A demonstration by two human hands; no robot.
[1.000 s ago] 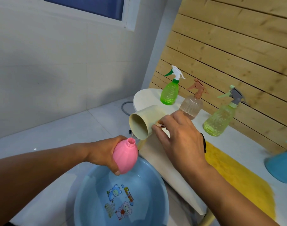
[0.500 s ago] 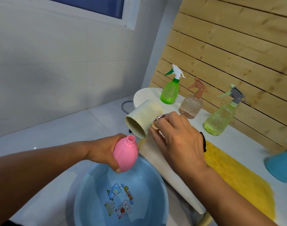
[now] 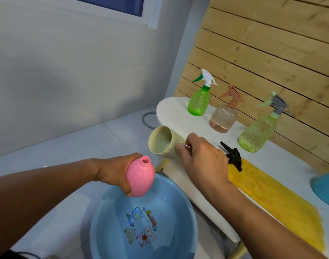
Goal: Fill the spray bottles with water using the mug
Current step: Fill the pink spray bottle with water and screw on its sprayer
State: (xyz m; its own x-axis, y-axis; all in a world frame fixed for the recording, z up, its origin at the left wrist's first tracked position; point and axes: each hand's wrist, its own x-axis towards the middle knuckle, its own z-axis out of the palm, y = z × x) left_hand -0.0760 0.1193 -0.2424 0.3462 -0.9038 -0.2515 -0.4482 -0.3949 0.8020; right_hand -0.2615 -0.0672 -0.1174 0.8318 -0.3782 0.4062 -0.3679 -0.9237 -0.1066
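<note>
My left hand (image 3: 115, 171) grips a round pink bottle (image 3: 141, 177) with its neck open, held tilted over the blue basin (image 3: 107, 230). My right hand (image 3: 201, 157) holds the cream mug (image 3: 162, 142) by its handle, lying on its side with the mouth facing left, above and to the right of the pink bottle's neck and apart from it. A black spray head (image 3: 233, 156) lies on the white table (image 3: 171, 113) just behind my right hand. Three capped spray bottles stand along the wooden wall: green (image 3: 199, 101), peach (image 3: 224, 116) and yellow-green (image 3: 259, 131).
The basin sits on the tiled floor, with cartoon pictures on its bottom. A yellow cloth (image 3: 276, 199) lies on the table to the right. A blue object (image 3: 326, 187) is cut off at the right edge. A grey hose (image 3: 147, 118) curls on the floor behind the table.
The mug has lifted away from the pink bottle's neck and the thin stream of water has stopped. The black spray head has come into view behind my right hand.
</note>
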